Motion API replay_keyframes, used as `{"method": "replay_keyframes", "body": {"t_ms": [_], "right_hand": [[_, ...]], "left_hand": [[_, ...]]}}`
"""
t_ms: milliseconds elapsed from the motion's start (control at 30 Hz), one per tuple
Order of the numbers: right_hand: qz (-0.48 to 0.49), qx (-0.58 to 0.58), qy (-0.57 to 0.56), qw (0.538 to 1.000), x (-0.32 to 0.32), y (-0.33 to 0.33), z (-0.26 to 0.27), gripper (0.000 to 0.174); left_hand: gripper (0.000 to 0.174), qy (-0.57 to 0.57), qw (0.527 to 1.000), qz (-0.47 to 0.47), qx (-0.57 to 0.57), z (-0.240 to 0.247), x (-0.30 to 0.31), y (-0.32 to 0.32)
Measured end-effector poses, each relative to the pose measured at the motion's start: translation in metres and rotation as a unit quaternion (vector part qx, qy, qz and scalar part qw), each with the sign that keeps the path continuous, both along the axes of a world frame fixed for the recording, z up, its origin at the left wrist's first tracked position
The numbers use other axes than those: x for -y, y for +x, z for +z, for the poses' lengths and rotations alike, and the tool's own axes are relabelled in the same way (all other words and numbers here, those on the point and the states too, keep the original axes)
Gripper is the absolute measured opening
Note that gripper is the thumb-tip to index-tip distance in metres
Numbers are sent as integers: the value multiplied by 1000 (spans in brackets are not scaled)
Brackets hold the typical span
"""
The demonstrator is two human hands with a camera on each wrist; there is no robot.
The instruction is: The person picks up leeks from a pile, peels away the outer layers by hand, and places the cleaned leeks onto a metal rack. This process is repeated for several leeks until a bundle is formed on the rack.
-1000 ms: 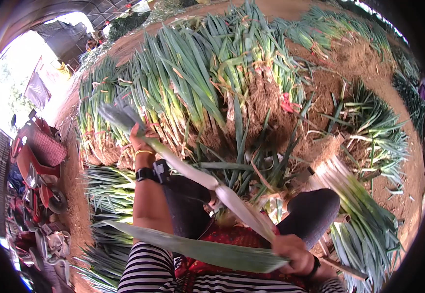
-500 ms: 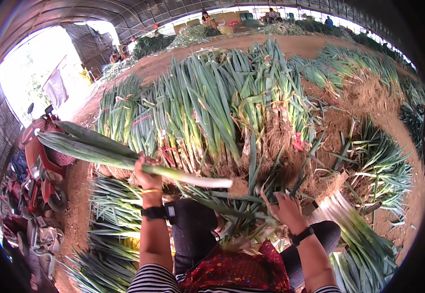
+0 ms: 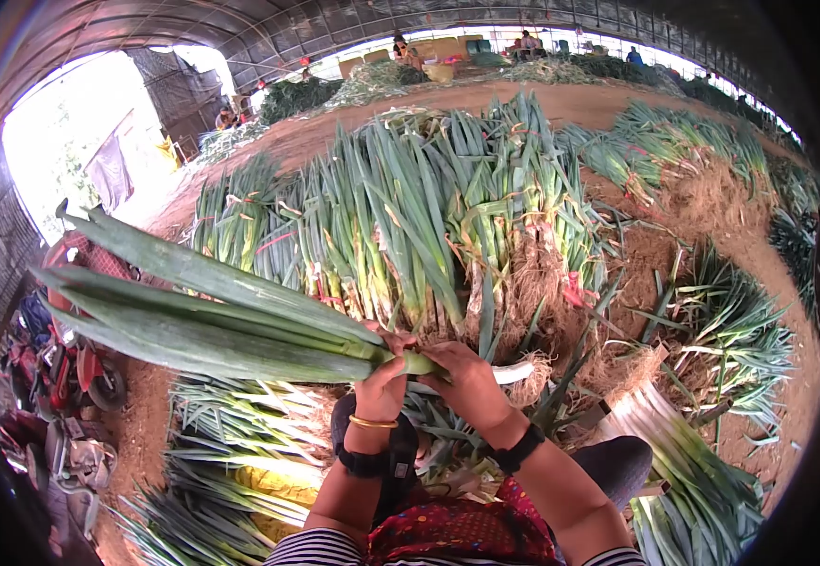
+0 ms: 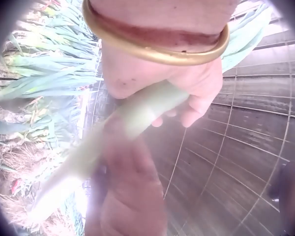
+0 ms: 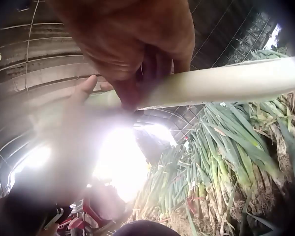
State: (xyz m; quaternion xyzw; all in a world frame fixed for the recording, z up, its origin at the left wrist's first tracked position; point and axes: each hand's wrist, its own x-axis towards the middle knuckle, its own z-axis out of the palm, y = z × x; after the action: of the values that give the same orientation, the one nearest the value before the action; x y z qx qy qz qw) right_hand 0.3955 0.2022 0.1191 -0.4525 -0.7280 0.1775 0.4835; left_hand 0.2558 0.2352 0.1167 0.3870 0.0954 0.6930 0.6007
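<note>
A long green onion lies across the head view, leaves fanned to the left. My left hand grips it where the leaves meet the stem. Close beside it, my right hand pinches the pale stem. The white end with brown roots pokes out past the right hand. In the left wrist view, the stem slants under the left hand. The right wrist view shows the white shank running right from the right hand, whose thumb and fingers meet around it.
Upright bundles of green onions stand ahead on bare soil. More lie left and right, where a white-stemmed pile rests beside my knee. A red scooter is parked at left. People sit far back.
The right hand, which held a loose leaf at first and then reached over the pile, has come to the stem beside the left hand. The left hand and green onion have shifted right.
</note>
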Motion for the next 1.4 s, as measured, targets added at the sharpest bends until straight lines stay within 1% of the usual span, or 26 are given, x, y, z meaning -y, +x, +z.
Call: {"method": "replay_keyframes", "body": {"t_ms": [100, 167, 300, 367, 400, 467, 500, 533, 567, 600, 633, 667, 700, 733, 800, 833, 867, 933, 1000, 1067, 1133, 1200, 1233, 1300, 1333, 1400], "right_hand": [[-19, -25, 43, 999, 1, 3, -1, 39], [-47, -18, 89, 995, 2, 5, 1, 33], [-64, -46, 76, 994, 11, 2, 7, 26], [-39, 6, 90, 995, 11, 3, 6, 23], [-40, 5, 89, 995, 11, 2, 6, 23], [-29, -10, 113, 993, 8, 2, 6, 22], [-31, -9, 112, 993, 8, 4, 4, 22], [11, 17, 136, 990, 7, 7, 1, 21], [53, 44, 161, 985, 7, 9, 0, 21], [53, 45, 158, 985, 11, 10, 0, 21], [83, 64, 174, 979, 20, 9, 5, 21], [113, 82, 190, 972, 30, 8, 10, 21], [115, 93, 194, 970, 38, 5, 14, 21], [106, 92, 206, 968, 40, 0, 17, 17], [73, 53, 199, 976, 31, -8, 24, 18], [108, 21, 136, 984, 22, -6, 18, 19], [92, 20, 38, 995, 23, -6, 13, 20], [95, -29, -39, 994, 31, -4, 5, 21], [115, -11, -46, 992, 53, 9, 11, 25], [128, -25, -32, 991, 75, 23, 4, 21], [124, -18, -63, 990, 92, 38, -11, 16], [69, -17, -67, 995, 108, 53, -25, 11], [70, -19, -68, 995, 114, 60, -28, 11], [38, -74, -59, 995, 126, 73, -28, 9], [39, -75, -60, 995, 133, 78, -28, 9], [-38, -203, -119, 971, 145, 91, -31, 8]], "left_hand": [[56, -14, 1000, -7, -9, 3, 3, 5], [56, -7, 1000, -18, -19, 3, 3, 6], [56, 6, 999, -33, -9, 7, 2, 6], [56, 17, 999, -39, -8, 8, 1, 5], [56, 15, 999, -39, -8, 9, 1, 4], [55, -20, 1000, 3, -11, 13, 2, 4], [52, -41, 997, 54, -27, 13, 0, 6], [52, -43, 997, 52, -26, 15, -2, 6], [50, -85, 991, 102, -36, 19, -5, 2], [48, -129, 979, 151, -46, 22, -9, -4], [46, -98, 982, 159, -10, 19, -23, -11], [43, -105, 975, 195, -2, 30, -31, -15], [48, -106, 972, 208, -16, 29, -45, -25], [50, -104, 976, 192, -1, 27, -58, -34], [45, -109, 977, 183, 29, 37, -60, -27], [40, -116, 976, 176, 47, 36, -62, -22], [34, -121, 976, 170, 66, 35, -64, -18], [27, -171, 960, 218, 37, 36, -69, -18], [24, -194, 948, 252, 17, 21, -96, -41], [20, -214, 939, 267, 27, 37, -97, -53], [16, -205, 937, 281, 21, 52, -98, -65], [18, -191, 940, 282, 31, 48, -113, -88], [18, -192, 939, 283, 29, 45, -118, -100], [24, -145, 973, 172, 48, 42, -125, -119], [24, -145, 973, 173, 47, 43, -124, -123], [27, -118, 986, 113, 42, 45, -122, -130]]}}
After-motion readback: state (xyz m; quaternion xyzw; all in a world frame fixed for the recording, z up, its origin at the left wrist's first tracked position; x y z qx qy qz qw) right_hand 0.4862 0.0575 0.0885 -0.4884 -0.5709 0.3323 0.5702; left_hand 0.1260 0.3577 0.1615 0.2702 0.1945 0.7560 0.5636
